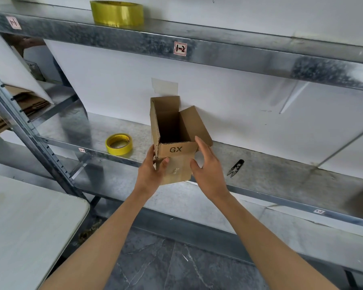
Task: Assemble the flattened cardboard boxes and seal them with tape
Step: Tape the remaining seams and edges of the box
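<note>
box (176,170) in the head view stands upright at the front edge of the shelf (281,170), whether resting on it or held just off it cannot be told. its top is open, with flaps standing up and the "gx" flap (177,149) folded out toward the person. the left hand (153,172) grips its near left corner, fingers wrapped round the side and thumb pressed on the front wall. the right hand (208,170) is at the right side with fingers apart and relaxed, holding nothing; whether it touches the cardboard is unclear.

tape (119,144) lies on the shelf just left of the box, snips (235,167) to the right, and a bigger roll (117,13) is on the shelf above.

risks, as a judgement: with only one hand gripping and the box so near the edge, a push on the flaps could tip it off the shelf. if the flaps are folded in the wrong order or unevenly, they may spring back and the tape would go on crooked. reaching left for the tape means letting go.
</note>
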